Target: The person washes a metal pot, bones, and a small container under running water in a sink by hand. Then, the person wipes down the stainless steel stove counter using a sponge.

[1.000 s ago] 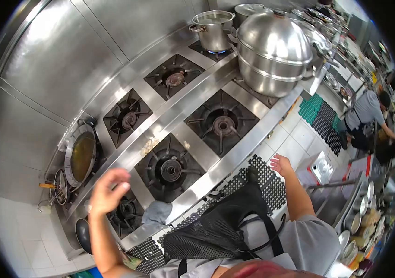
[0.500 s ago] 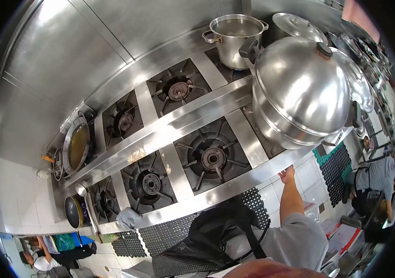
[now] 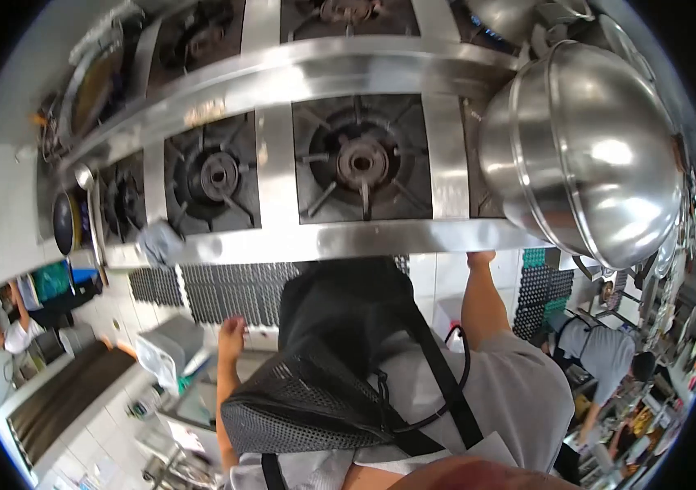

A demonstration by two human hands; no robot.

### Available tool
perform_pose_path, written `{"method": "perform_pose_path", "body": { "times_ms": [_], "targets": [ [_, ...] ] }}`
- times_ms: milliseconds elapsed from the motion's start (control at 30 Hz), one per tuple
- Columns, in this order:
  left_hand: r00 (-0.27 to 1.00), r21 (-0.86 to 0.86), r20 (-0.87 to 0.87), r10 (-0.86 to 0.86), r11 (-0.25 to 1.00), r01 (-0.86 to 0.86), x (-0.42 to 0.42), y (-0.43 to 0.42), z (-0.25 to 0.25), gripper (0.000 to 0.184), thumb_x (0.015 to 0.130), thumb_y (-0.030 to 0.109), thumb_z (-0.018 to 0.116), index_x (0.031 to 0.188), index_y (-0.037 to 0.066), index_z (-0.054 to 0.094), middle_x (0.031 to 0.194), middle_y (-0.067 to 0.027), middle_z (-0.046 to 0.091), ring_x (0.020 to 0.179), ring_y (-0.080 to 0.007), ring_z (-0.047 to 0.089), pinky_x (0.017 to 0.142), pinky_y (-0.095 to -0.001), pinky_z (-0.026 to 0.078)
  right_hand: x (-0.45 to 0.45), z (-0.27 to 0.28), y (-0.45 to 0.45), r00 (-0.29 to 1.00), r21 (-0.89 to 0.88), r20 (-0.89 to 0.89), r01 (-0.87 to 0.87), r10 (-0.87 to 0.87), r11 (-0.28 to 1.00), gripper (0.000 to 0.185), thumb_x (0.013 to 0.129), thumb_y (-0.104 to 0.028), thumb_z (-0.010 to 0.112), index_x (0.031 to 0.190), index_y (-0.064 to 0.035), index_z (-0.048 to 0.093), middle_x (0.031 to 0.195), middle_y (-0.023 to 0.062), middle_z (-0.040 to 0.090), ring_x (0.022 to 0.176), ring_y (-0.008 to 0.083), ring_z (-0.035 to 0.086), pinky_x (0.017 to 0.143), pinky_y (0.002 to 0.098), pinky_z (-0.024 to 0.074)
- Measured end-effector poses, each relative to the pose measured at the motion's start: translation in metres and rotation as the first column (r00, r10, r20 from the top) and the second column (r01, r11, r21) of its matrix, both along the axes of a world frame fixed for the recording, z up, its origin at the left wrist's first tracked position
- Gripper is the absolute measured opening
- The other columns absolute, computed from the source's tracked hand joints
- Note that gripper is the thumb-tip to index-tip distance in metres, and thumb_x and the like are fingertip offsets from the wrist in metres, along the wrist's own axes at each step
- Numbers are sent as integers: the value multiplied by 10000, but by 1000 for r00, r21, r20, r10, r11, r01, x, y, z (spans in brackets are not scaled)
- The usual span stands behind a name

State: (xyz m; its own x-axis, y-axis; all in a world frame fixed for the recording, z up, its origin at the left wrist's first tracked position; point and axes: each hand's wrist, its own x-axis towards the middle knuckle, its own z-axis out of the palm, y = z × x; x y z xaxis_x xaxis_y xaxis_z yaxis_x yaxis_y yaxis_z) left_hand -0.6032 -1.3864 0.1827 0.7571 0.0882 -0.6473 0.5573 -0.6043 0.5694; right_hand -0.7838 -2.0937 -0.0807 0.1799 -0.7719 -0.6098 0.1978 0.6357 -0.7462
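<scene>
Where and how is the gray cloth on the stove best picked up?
Probably pinch the gray cloth by its bunched middle, coming from the front: it lies crumpled, with no handle, on the front edge of the stove, and the burners sit farther back.

The left hand [image 3: 234,331] has withdrawn from the stove [image 3: 323,241].

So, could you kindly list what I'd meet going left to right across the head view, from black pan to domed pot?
Black pan → ladle → grey cloth → left hand → rightmost uncovered front burner → right hand → domed pot.
</scene>
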Motion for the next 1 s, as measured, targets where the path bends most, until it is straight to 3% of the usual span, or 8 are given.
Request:
{"method": "perform_pose_path", "body": {
  "times_ms": [67,333,433,533,633,733,800,1000],
  "targets": [
    [995,12,-80,61,998,-61,-11,-4,0,239,914,233,619,1007,12,615,821,-62,649,688,-127,605,574,-261,454,19,41,5,991,131,-112,88,-74,987,265,905,-341,514,1031,-146,642,916,43,663,703,227,654,521,364,536],
    [981,141,-182,73,989,-47,-59,41,-1,271,913,211,619,1024,-37,617,858,-116,674,705,-167,648,580,-266,505,17,54,2,996,226,-81,61,-43,972,304,875,-366,572,1078,-150,641,971,41,677,780,261,685,557,397,572],
    [978,117,-164,130,987,-111,-59,44,6,254,917,218,618,1006,-20,622,832,-101,668,674,-149,634,570,-255,497,21,59,1,993,294,-31,115,-110,949,316,879,-382,557,1081,-154,637,973,42,677,794,268,685,580,414,581],
    [987,137,-142,70,989,-50,-50,36,15,240,926,223,610,1005,-3,623,820,-84,660,669,-137,622,565,-252,490,25,64,4,992,240,-108,92,-68,966,333,881,-405,541,1076,-152,636,974,46,676,799,271,685,594,430,583],
    [983,127,-158,88,990,-68,-37,19,17,242,934,225,600,1029,3,617,823,-74,656,685,-137,620,578,-245,487,15,55,-6,997,338,-24,75,-71,938,327,882,-415,537,1043,-151,640,949,49,680,794,271,686,592,440,583],
    [984,64,-147,96,994,-87,-31,10,13,253,935,215,599,1046,-13,605,852,-80,655,714,-144,624,612,-251,503,13,55,-9,998,397,51,-54,37,916,300,880,-406,541,1002,-152,644,903,50,683,765,258,681,583,428,577],
    [988,56,-132,81,996,-75,-27,4,13,258,933,206,601,1049,-25,601,865,-86,655,721,-148,626,628,-256,512,45,105,10,989,418,-137,101,-47,903,260,857,-403,501,789,-162,571,639,11,558,423,136,430,375,238,382],
    [987,63,-141,75,996,-67,-24,8,16,278,928,192,613,1058,-53,592,895,-106,655,745,-160,632,665,-270,535,37,94,6,992,393,-124,46,4,918,336,881,-447,489,874,-136,617,735,44,635,528,172,579,446,275,496]
  ]
}}
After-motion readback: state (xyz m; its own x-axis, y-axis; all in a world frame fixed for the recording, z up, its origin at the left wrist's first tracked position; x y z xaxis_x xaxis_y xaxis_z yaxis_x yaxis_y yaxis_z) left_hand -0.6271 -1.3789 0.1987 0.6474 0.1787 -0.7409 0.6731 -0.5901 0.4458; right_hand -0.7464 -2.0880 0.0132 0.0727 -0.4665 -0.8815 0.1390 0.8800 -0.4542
